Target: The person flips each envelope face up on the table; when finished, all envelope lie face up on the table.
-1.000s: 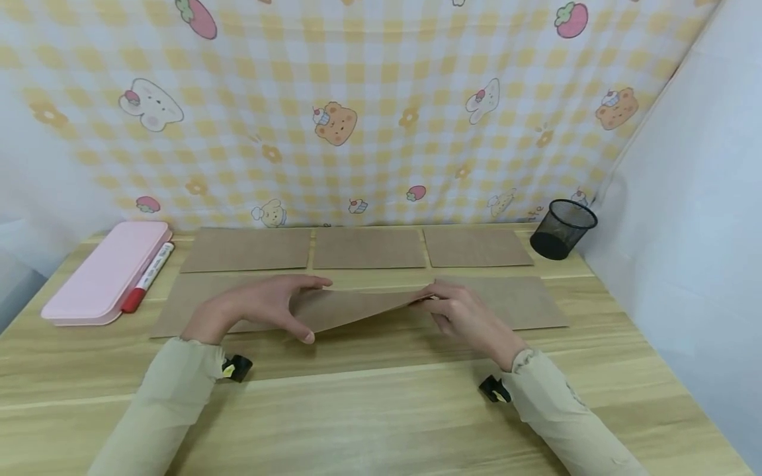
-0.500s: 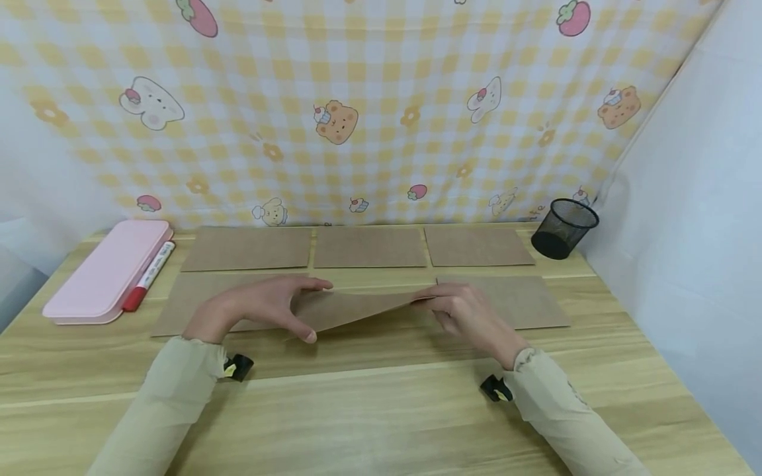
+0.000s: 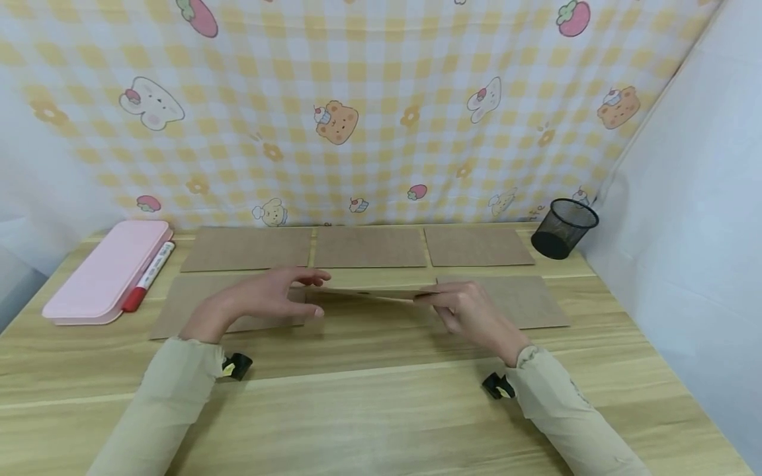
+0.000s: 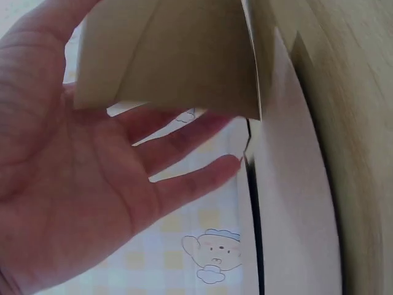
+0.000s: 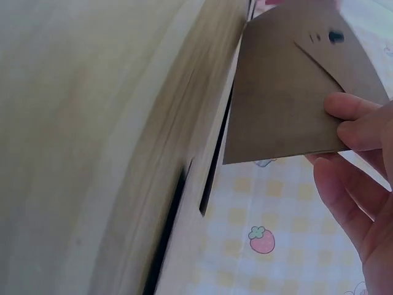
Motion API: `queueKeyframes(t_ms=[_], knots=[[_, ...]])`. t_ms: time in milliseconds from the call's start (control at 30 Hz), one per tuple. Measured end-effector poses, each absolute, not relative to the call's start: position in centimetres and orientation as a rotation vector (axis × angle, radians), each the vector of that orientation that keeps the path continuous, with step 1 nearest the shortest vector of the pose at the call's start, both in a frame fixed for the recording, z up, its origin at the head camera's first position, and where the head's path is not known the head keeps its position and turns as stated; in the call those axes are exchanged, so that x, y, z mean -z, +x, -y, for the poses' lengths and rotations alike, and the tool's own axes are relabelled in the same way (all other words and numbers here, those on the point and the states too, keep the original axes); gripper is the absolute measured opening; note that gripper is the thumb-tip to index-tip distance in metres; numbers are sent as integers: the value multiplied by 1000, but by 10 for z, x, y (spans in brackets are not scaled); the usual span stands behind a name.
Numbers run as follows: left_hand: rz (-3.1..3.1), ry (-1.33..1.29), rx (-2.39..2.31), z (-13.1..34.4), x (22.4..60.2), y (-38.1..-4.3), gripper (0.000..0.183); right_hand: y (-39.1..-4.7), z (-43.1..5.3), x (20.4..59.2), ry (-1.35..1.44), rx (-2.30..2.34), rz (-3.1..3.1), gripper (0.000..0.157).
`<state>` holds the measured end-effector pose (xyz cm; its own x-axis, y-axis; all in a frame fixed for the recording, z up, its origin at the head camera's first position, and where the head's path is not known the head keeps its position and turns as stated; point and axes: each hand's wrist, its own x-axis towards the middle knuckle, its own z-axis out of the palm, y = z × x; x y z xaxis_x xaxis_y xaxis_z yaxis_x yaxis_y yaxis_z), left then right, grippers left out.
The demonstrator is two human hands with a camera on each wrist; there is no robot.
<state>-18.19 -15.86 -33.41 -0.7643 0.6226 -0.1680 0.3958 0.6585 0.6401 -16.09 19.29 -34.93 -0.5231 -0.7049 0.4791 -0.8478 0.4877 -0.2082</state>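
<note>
My right hand (image 3: 473, 316) pinches the right end of a brown kraft-paper envelope (image 3: 372, 294), which is raised above the table and seen nearly edge-on in the head view. My left hand (image 3: 258, 297) is around its left end, thumb and fingers apart. In the left wrist view the end of the envelope (image 4: 178, 61), with a slanting fold line, lies across the spread fingers. The right wrist view shows the side of the envelope (image 5: 276, 104) with a slanting seam and small dark marks; thumb and fingers of the right hand (image 5: 362, 160) grip its edge.
Three brown envelopes lie in a back row, the middle one (image 3: 370, 247) among them. In the front row one envelope (image 3: 199, 301) lies left, another (image 3: 518, 301) right. A pink case (image 3: 110, 271) and red-capped marker (image 3: 149, 276) are left; a black mesh pen cup (image 3: 562, 230) stands back right.
The held envelope has tipped from showing its broad face to nearly edge-on, its near side rising. My left thumb has moved up and slightly right; the right hand keeps its pinch.
</note>
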Motion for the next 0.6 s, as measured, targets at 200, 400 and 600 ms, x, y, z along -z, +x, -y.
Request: queueKeyframes(t_ms=[200, 400, 600], knots=[[-2591, 849, -956, 156, 332, -186, 47, -161, -195, 350, 1246, -645, 2418, 30], [-2727, 799, -1144, 156, 331, -190, 27, -162, -197, 348, 1194, -692, 2333, 30], [-2846, 651, -1417, 153, 329, -189, 43, -162, -196, 349, 1192, -733, 2265, 30]])
